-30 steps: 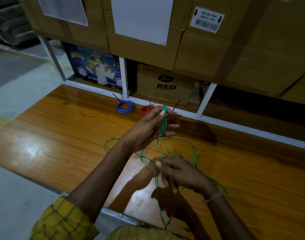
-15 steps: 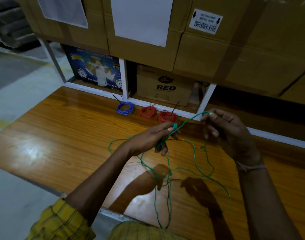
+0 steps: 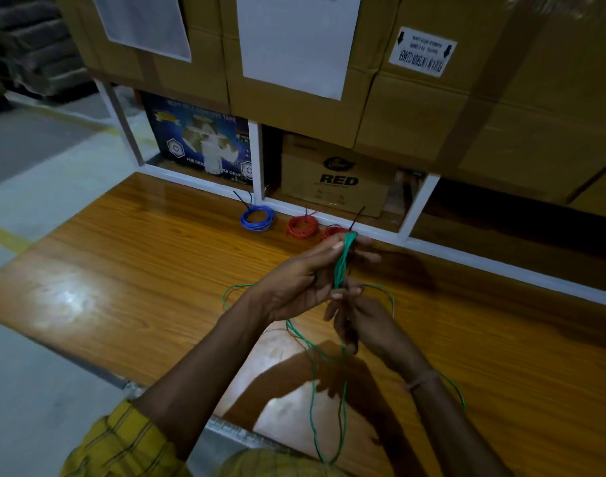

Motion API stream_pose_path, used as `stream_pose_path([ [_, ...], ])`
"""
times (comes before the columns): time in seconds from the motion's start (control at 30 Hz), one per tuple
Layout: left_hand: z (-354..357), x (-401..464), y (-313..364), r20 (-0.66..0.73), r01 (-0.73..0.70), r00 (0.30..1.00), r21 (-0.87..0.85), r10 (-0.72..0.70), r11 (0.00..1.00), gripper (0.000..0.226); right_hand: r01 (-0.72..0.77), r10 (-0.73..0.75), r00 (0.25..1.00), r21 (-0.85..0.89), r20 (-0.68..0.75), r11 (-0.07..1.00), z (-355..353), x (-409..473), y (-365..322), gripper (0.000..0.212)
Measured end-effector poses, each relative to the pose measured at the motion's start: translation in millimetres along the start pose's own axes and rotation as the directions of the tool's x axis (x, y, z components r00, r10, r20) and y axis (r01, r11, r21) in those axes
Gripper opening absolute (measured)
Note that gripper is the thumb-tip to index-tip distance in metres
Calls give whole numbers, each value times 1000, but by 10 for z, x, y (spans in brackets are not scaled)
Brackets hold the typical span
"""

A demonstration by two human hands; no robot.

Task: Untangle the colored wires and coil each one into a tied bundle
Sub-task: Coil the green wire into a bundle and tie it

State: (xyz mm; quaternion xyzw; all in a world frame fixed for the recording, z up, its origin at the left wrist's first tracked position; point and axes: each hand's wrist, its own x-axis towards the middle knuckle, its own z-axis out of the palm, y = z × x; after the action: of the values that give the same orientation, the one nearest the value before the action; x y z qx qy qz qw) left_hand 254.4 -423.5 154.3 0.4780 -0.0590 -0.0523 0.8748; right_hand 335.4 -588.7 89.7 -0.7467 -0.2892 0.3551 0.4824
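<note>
Several loops of green wire (image 3: 342, 261) are wound over my left hand (image 3: 305, 280), which is held up above the wooden table with its fingers stretched out. Just below it, my right hand (image 3: 360, 325) pinches the same green wire and holds it against the loops. The loose rest of the green wire hangs down and trails over the table toward me. At the table's back edge lie a tied blue coil (image 3: 257, 218), a tied red coil (image 3: 302, 227) and a second red coil (image 3: 333, 232), partly hidden behind my left fingertips.
The wooden table (image 3: 139, 270) ends at a white metal rack frame (image 3: 415, 208). Cardboard boxes (image 3: 332, 177) sit on the rack behind it. Black zip-tie tails stick up from the coils. Grey floor lies to the left.
My right hand swung from the upper right back down under my left hand, laying another turn of green wire over the left fingers. My left hand rose toward the red coils.
</note>
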Motion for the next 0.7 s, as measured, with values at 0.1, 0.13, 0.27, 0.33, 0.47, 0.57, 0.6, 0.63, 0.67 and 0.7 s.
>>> stream_pose_path([
  [0.1, -64, 6, -78, -61, -26, 998, 40, 28, 999, 44, 53, -30, 989, -163, 143, 985, 70, -223, -153, 18],
  [0.13, -57, 23, -107, -82, -32, 996, 74, 38, 997, 44, 103, -54, 980, -253, 194, 962, 28, -265, -201, 15],
  [0.27, -69, 171, -80, -304, -116, 935, 233, 185, 966, 40, 160, -29, 946, -383, 324, 910, -166, -368, -327, 14],
  [0.33, -95, 197, -6, -370, -108, 896, 352, 244, 930, 39, 60, -4, 932, -143, 362, 988, -173, -442, -366, 13],
  [0.47, -218, 136, -21, -332, 18, 875, 750, 353, 661, 34, 5, 1, 910, -13, 414, 1000, -230, -558, -507, 21],
  [0.57, -356, 89, -101, -281, 119, 911, 880, 302, 460, 32, 129, -116, 908, -5, 403, 992, -385, -634, -677, 22],
  [0.6, -387, 67, -124, -271, 132, 926, 885, 263, 447, 32, 142, -139, 919, 19, 368, 990, -455, -643, -726, 21],
  [0.63, -387, 38, -136, -262, 143, 938, 889, 228, 436, 32, 145, -153, 931, 48, 330, 988, -533, -642, -764, 23],
  [0.67, -374, 7, -146, -257, 155, 948, 887, 186, 435, 34, 142, -161, 942, 86, 295, 986, -616, -626, -789, 28],
  [0.7, -350, -22, -160, -258, 170, 956, 872, 137, 460, 35, 144, -176, 949, 137, 261, 980, -689, -606, -808, 37],
])
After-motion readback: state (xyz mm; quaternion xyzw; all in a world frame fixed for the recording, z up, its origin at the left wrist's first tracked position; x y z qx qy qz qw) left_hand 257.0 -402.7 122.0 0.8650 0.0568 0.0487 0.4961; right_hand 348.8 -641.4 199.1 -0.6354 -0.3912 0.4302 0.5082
